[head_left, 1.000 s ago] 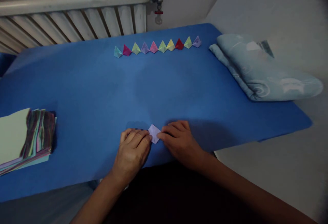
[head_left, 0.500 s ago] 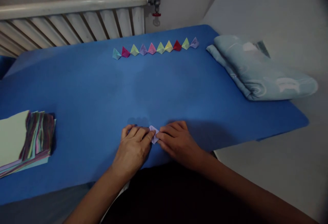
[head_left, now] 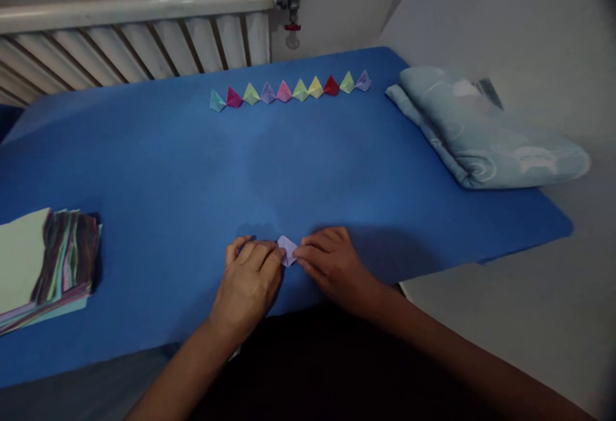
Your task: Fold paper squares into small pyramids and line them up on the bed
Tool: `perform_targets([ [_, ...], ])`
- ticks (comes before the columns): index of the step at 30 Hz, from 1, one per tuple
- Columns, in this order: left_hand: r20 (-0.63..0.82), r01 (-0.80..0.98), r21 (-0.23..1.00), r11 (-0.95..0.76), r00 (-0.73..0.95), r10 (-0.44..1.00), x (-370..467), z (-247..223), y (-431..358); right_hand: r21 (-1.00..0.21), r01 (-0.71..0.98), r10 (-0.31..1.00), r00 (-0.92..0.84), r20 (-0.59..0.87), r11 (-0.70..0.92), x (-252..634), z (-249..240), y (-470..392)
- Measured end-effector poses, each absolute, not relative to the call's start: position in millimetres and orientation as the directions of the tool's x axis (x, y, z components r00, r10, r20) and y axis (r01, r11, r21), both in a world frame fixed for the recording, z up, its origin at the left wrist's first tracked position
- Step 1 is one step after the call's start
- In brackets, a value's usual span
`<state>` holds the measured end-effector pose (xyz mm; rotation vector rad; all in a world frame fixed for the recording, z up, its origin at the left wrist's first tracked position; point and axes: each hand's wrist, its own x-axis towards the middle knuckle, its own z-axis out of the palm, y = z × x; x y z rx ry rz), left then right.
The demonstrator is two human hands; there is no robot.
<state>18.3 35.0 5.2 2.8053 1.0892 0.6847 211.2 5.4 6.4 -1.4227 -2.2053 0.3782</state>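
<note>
- At the near edge of the blue tabletop [head_left: 192,171], a small lilac folded-paper diamond [head_left: 289,253] is lying between both hands; taking it as clock centre.
- Left hand [head_left: 251,280] is sitting at 8 o'clock, fingers lying close together, tips clamping the 9 o'clock corner. Thumb placement underneath: cannot tell.
- Right hand [head_left: 334,268] is sitting between 3 and 4 o'clock, fingers gathered, thumb and forefinger pinching the 3 o'clock corner.
- A row of ten folded-paper pieces [head_left: 283,92] is sitting at 12 o'clock, well apart from the hands.
- The coloured-paper stack [head_left: 19,260] is resting at 9 o'clock, the folded pale-blue blanket [head_left: 481,135] at 2 o'clock.
- Handling, judged: hands appear to be working the creases. Holding both corners with equal, light pressure should be serving best; uneven pulling would likely be skewing the 12-to-6 midline. Pressing folds against the firm surface should be giving sharper edges.
</note>
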Motion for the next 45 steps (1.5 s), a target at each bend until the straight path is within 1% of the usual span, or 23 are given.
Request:
perform_targets([
  [5,0.387,0.625,0.232,-0.746,0.644,0.66,18.0,4.8,35.7,-0.491,0.778,0.918,-0.297,0.261,0.392,209.2,2.4,4.7],
  [11,0.336,0.65,0.284,-0.705,0.621,0.708,19.1,8.7,34.8,-0.485,0.798,0.93,-0.257,0.264,0.358,207.5,2.6,6.5],
  [17,0.324,0.691,0.278,-0.667,0.586,0.742,21.7,8.5,36.5,-0.498,0.809,0.946,-0.215,0.244,0.313,206.2,5.0,7.9],
  [24,0.319,0.725,0.291,-0.624,0.541,0.778,24.4,5.5,37.8,-0.445,0.841,0.949,-0.238,0.205,0.307,203.7,6.4,9.9],
  [30,0.326,0.746,0.295,-0.597,0.509,0.797,27.5,4.7,37.8,-0.388,0.859,0.94,-0.269,0.212,0.333,203.0,4.5,8.9],
  [39,0.341,0.755,0.288,-0.589,0.494,0.8,30.3,4.6,39.9,-0.396,0.863,0.947,-0.256,0.195,0.315,202.3,5.9,8.7],
  [45,0.338,0.752,0.289,-0.593,0.499,0.798,30.5,4.0,41.8,-0.358,0.876,0.944,-0.273,0.185,0.324,202.9,5.0,10.4],
])
